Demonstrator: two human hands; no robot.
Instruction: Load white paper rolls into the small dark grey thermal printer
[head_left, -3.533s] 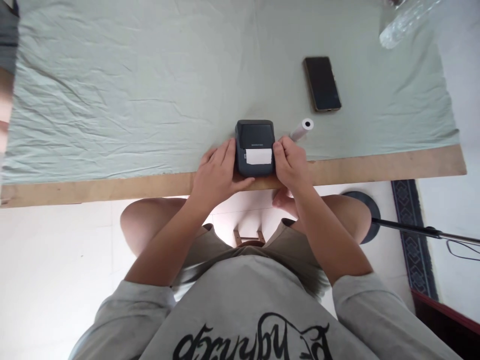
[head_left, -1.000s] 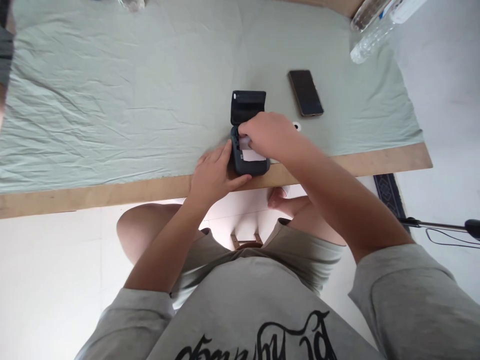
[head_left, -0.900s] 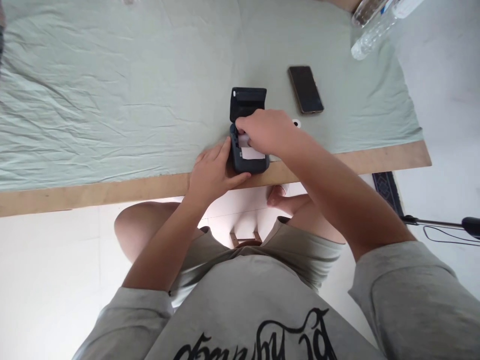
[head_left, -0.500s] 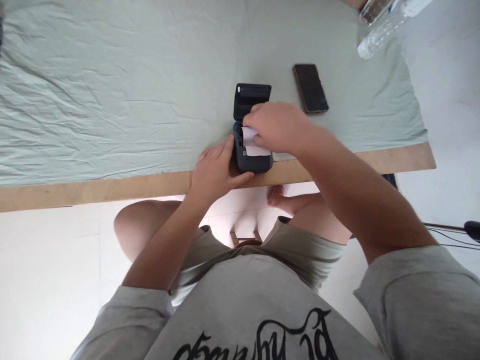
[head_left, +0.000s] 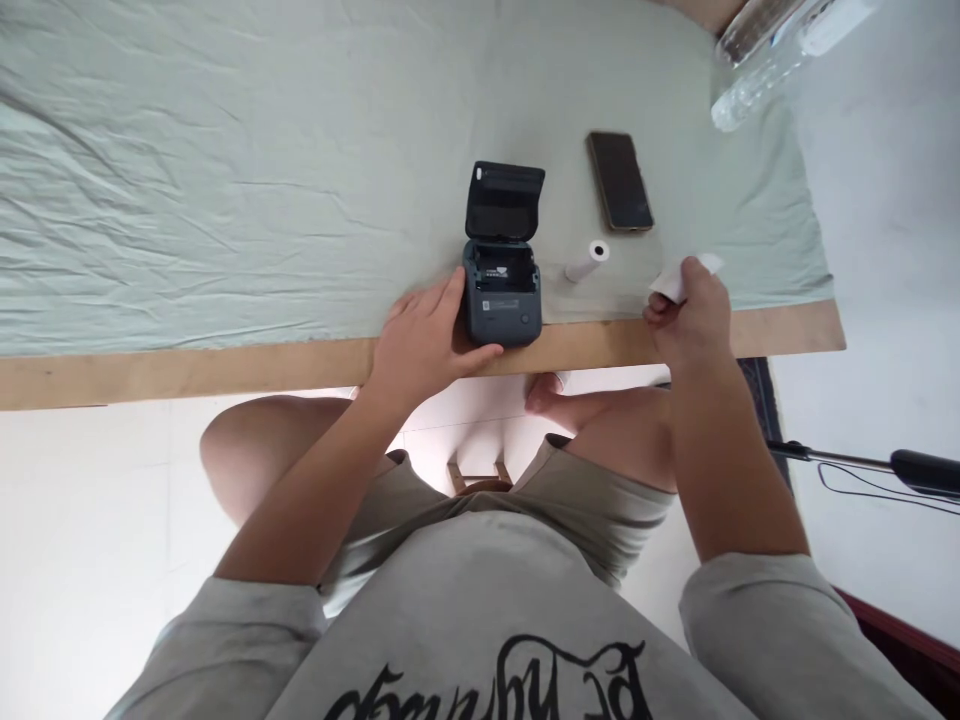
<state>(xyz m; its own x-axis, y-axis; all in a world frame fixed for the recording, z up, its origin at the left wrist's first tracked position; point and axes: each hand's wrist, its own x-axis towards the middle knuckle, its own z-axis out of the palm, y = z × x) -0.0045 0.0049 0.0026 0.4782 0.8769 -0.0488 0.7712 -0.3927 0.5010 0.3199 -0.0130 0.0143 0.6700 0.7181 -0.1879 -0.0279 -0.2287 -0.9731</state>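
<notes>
A dark blue mini thermal printer (head_left: pixel 504 318) stands at the table's front edge with its black lid (head_left: pixel 504 200) flipped up. Its paper bay lies bare, with no roll inside. Against the printer's left side and front corner, my left hand (head_left: pixel 421 335) steadies it between stretched fingers and thumb. Farther right, over the table edge, my right hand (head_left: pixel 694 310) is closed around white paper (head_left: pixel 673 284); its fingers partly hide the paper, so I cannot tell whether it is a roll. A small white paper roll (head_left: pixel 587 262) sits between the printer and that hand.
A black phone (head_left: pixel 620 180) lies beyond the paper roll. Clear plastic bottles (head_left: pixel 761 85) lie at the back right corner. A pale green cloth (head_left: pixel 300 180) covers the table, whose wooden front edge (head_left: pixel 187 375) is exposed. A dark rod with cable (head_left: pixel 926 472) reaches in from the right.
My right hand has lifted white paper out of the printer's bay and moved right with it. The white roll now shows where my right wrist was. My left hand stays on the printer.
</notes>
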